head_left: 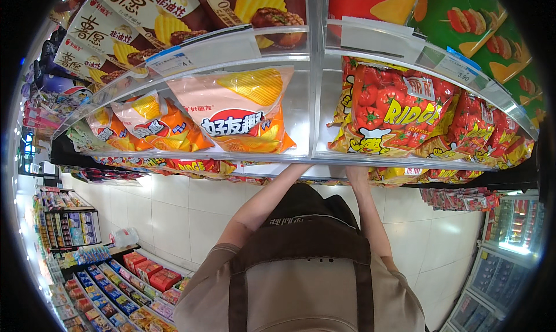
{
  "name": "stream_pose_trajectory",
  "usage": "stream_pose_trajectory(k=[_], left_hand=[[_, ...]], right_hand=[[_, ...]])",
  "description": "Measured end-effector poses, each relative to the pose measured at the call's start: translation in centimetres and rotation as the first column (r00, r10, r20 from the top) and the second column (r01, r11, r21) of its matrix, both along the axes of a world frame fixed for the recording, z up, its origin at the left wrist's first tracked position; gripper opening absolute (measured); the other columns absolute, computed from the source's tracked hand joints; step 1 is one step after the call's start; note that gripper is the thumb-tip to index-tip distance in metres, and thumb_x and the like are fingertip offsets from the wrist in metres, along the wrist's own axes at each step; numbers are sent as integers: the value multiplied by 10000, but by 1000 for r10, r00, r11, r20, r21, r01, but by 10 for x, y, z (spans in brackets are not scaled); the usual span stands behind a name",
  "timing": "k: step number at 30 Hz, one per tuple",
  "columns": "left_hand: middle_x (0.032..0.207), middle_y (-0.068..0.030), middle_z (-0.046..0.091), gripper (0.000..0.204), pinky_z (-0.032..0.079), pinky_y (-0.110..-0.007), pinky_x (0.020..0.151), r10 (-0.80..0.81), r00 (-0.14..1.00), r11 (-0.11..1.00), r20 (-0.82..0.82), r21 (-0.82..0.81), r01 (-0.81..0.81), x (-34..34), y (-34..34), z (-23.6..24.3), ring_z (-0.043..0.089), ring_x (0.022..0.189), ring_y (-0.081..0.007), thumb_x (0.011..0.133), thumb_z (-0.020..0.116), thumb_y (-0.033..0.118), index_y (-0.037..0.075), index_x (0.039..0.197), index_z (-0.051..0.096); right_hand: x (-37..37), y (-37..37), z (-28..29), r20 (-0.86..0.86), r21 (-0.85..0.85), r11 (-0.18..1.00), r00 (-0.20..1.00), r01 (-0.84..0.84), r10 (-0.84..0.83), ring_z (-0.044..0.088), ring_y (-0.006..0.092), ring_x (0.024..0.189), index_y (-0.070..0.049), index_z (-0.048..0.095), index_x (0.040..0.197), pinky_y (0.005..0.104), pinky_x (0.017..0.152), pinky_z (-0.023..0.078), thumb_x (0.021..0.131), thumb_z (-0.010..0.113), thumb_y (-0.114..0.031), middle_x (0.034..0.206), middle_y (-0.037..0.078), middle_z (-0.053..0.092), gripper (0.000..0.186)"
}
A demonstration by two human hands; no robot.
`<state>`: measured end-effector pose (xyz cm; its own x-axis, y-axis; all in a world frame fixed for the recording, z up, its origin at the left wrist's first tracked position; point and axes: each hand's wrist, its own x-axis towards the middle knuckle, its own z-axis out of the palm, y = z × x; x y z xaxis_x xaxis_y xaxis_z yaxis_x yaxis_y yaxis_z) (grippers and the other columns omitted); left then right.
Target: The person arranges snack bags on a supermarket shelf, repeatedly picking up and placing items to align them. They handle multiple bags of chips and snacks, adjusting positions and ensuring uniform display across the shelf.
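Both my forearms reach forward beneath the front edge of a shelf (313,159). My left hand (299,170) shows only at the wrist; its fingers are hidden under that edge. The same goes for my right hand (357,171), a little to the right, its fingers out of sight. On the lower level they reach into, red and yellow chip bags (194,166) lie to the left of my left hand. More red and yellow chip bags (443,174) lie right of my right hand. Whether either hand touches or holds anything cannot be seen.
Above my hands, the shelf holds a pink and orange chip bag (243,112) and red tomato-printed chip bags (399,106), split by a divider (315,71). Higher up stand larger chip packs (156,13). Snack racks (116,291) stand behind left, glass-door coolers (489,280) behind right.
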<state>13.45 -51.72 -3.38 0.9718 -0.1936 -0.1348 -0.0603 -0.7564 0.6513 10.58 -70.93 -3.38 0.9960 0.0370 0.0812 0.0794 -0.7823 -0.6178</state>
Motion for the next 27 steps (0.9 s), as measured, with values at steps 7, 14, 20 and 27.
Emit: stream_pose_trajectory(k=[7, 14, 20, 27], left_hand=[[993, -264, 643, 312, 457, -479, 882, 36, 991, 999, 128, -34, -32, -18, 11, -8, 609, 963, -421, 912, 529, 206, -43, 1083, 607], [1021, -262, 649, 327, 459, -476, 883, 6, 999, 983, 33, -181, 0, -33, 16, 23, 610, 978, -423, 904, 544, 214, -50, 1088, 599], [1083, -254, 635, 386, 448, -425, 929, 115, 992, 909, 41, -408, -88, -57, 28, 43, 597, 1053, -392, 892, 649, 283, -15, 1135, 616], [1165, -256, 589, 610, 438, -428, 944, 83, 996, 902, -16, -425, -82, -93, 64, 76, 566, 1082, -399, 861, 695, 336, -39, 1290, 477]], right_hand=[[-9, 9, 16, 322, -164, 987, 945, 1, 52, 617, 399, 812, -3, 655, 888, 480, 793, 477, 858, 561, -171, 841, 192, 656, 194], [-11, 10, 10, 296, 132, 991, 953, 30, -68, 592, 358, 722, 37, 634, 917, 425, 705, 472, 847, 628, -152, 832, 190, 656, 201], [-35, 23, 35, 32, 312, 935, 981, 170, -190, 483, 151, 597, 36, 646, 1008, 308, 587, 429, 870, 685, -238, 808, 86, 647, 310], [-71, 56, 64, -10, 469, 874, 990, 129, -141, 544, 78, 741, 42, 585, 1174, 239, 660, 456, 913, 667, -195, 938, 47, 661, 362]])
